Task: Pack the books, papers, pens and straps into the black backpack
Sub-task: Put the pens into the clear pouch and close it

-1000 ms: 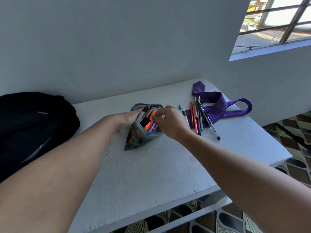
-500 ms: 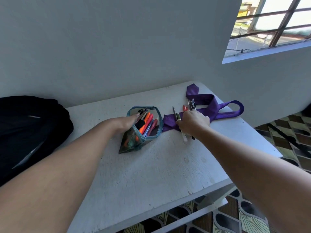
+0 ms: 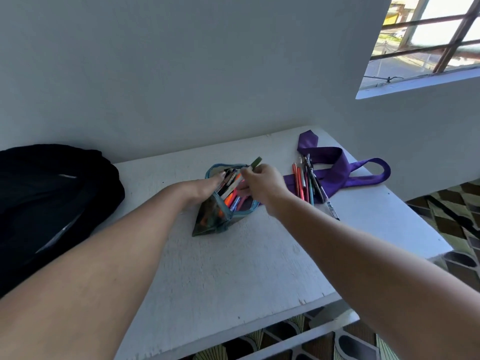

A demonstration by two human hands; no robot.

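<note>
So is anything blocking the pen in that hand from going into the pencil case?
Nothing visible does. The right hand holds the green pen just above the pencil case, whose mouth gapes open. The left hand holds its near edge, off to the side.

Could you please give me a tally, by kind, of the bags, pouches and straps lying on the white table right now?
Black fabric backpack: 1
Open teal-zippered pencil pouch with pens inside: 1
Purple woven strap: 1
Total: 3
</note>
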